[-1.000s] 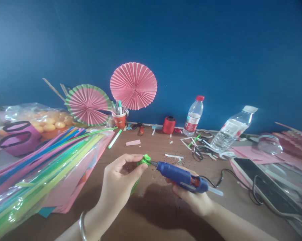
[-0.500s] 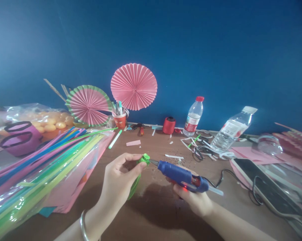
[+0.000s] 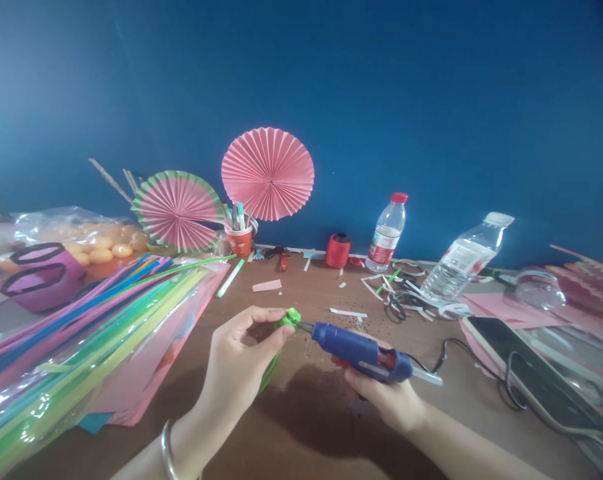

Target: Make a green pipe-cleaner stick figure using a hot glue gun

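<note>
Between thumb and fingers, my left hand [image 3: 244, 353] pinches a small bright green piece [image 3: 292, 316], which looks like a rolled or folded strip. A green loop [image 3: 268, 375] hangs below it, partly hidden by the hand. My right hand [image 3: 381, 393] is wrapped round the handle of a blue hot glue gun [image 3: 349, 347]. The gun points left, and its metal nozzle [image 3: 305, 327] meets or nearly touches the green piece. A clear glue stick [image 3: 426, 377] sticks out of the gun's back end.
On the left lie bagged coloured strips [image 3: 116, 320]. At the back stand a red cup of pens [image 3: 239, 241], a red-capped bottle [image 3: 385, 237] and a tilted bottle [image 3: 464, 260]. A phone [image 3: 536, 373] and a black cord [image 3: 461, 347] lie right. Pink paper fans [image 3: 267, 175] are at the wall.
The glue gun has shifted slightly left, bringing its nozzle closer against the green piece. The red light seen on the gun earlier no longer shows. My left hand has hardly moved.
</note>
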Demonstrator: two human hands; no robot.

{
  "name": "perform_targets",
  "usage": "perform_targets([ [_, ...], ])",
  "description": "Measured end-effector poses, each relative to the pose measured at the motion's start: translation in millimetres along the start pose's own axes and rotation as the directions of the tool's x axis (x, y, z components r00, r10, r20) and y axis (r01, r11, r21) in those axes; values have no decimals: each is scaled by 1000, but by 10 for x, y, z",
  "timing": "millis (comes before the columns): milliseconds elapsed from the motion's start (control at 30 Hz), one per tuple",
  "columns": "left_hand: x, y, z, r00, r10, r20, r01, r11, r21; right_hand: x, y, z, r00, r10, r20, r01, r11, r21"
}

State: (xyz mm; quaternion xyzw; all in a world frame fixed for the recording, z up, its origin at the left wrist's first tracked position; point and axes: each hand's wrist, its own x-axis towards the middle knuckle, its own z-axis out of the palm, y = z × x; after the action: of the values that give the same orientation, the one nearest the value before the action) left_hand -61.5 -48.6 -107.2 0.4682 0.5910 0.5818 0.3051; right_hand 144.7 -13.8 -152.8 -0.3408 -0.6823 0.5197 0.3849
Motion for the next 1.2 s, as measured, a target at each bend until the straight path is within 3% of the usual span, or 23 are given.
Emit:
perform_targets([
  [167, -7, 23, -2, 999, 44, 9, -44, 998, 40, -28, 71, 26, 996, 84, -36, -81, 995, 64],
  [367, 3, 52, 4, 998, 67, -11, -66, 997, 51, -2, 30, -4, 1000, 15, 10, -16, 996, 90],
  [533, 14, 45, 5, 997, 73, -21, -73, 997, 32, 26, -8, -5, 997, 63, 36, -67, 989, 129],
  [733, 3, 31, 5, 999, 30, -14, -30, 999, 28, 37, 24, 41, 994, 106, -33, -98, 977, 190],
  [967, -9, 44, 2, 996, 6, -84, -6, 1000, 3, 46, -42, 44, 991, 135, -13, -130, 971, 202],
  [1100, 18, 8, -6, 995, -3, -99, 0, 999, -34, 92, -39, 81, 974, 198, -106, -167, 954, 248],
  [1200, 49, -31, -5, 993, -19, -116, 10, 997, -74, 194, -12, 77, 925, 287, -251, -209, 931, 298],
])
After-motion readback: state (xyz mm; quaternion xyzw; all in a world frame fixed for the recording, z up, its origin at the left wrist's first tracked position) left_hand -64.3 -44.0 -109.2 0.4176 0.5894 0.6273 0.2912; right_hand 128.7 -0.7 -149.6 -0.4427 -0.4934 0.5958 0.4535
